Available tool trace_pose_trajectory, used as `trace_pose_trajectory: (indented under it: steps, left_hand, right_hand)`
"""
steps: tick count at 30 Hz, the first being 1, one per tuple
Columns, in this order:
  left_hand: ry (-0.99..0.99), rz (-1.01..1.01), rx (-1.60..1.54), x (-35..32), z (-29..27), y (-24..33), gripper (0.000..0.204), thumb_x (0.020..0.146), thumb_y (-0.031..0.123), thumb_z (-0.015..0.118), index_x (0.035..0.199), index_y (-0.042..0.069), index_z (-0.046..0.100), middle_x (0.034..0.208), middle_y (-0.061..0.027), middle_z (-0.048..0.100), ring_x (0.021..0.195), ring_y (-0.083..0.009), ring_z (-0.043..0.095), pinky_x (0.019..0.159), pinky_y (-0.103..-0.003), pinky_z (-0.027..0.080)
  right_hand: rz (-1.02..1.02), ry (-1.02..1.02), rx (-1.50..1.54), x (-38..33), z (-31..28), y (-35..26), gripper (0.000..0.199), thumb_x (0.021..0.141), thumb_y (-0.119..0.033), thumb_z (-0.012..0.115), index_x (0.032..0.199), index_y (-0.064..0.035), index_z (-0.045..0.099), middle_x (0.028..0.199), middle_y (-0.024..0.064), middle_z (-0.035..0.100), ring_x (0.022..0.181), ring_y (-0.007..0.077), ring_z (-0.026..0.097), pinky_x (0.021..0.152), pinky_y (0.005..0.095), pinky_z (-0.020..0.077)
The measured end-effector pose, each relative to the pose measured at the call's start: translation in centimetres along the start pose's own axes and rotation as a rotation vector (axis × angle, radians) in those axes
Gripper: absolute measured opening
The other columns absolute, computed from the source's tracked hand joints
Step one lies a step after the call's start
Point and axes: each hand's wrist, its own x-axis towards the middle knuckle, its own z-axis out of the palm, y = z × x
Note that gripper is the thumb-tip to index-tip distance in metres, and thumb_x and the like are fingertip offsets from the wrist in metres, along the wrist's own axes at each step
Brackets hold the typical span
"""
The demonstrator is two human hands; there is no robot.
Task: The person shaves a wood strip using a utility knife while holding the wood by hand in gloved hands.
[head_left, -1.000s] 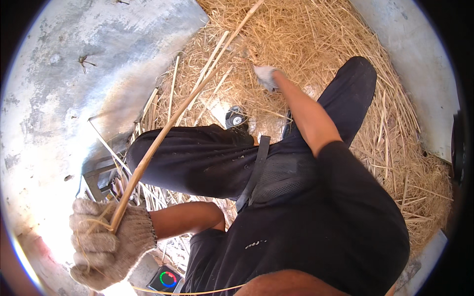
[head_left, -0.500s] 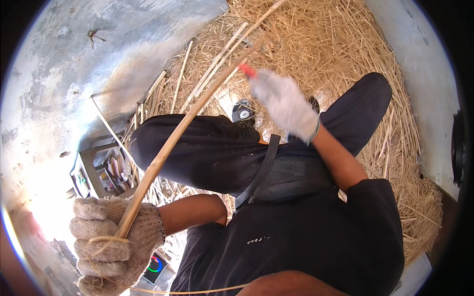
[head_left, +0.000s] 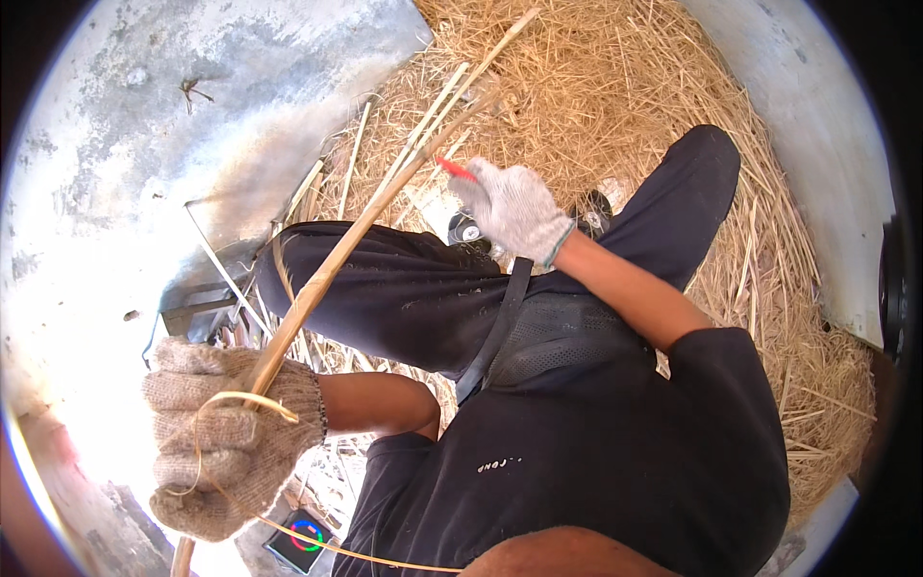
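My left hand, in a beige knitted glove, is closed around a long split bamboo strip. The strip slants from the lower left over my left thigh to the straw at the top, and its other end pokes out below the glove. A thin curled bamboo shaving hangs over the left fingers. In a pale glove, my right hand is closed on a small red tool that points at the strip. Only the red part shows; whether it touches the strip I cannot tell.
Straw and shavings cover the floor ahead and to the right. Several pale strips lie near the left wall. A thin strand crosses at the bottom, by a dark device with a lit screen.
My left hand has risen slightly, and more of the bamboo strip now shows below it. My right hand has moved left and nearer with the red tool. The shaving has a wider curl.
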Motion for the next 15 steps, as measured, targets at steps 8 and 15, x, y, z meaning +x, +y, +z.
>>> trace_pose_trajectory:
  steps: [8, 15]
  left_hand:
    - [0.041, 0.003, -0.021, -0.2, 0.6, 0.2, 0.052, 0.100, 0.037, 0.035, 0.050, 0.022, 0.036, 0.041, 0.0040, 0.033, 0.042, -0.0105, 0.030, 0.051, -0.030, 0.029]
    - [0.031, -0.028, 0.006, 3.0, -0.2, -1.3, 0.052, 0.099, 0.037, 0.035, 0.050, 0.022, 0.036, 0.041, 0.0038, 0.034, 0.040, -0.0105, 0.029, 0.049, -0.030, 0.028]
  right_hand:
    - [0.172, 0.083, -0.322, 5.5, -0.9, 10.7, 0.062, 0.104, -0.050, 0.037, 0.096, 0.0035, 0.067, 0.078, 0.0290, 0.068, 0.075, 0.0449, 0.069, 0.063, 0.0525, 0.0540]
    - [0.009, -0.029, 0.195, 0.3, -1.9, -1.4, 0.047, 0.103, -0.046, 0.049, 0.101, -0.0010, 0.063, 0.067, 0.0227, 0.062, 0.065, 0.0428, 0.064, 0.056, 0.0448, 0.0478]
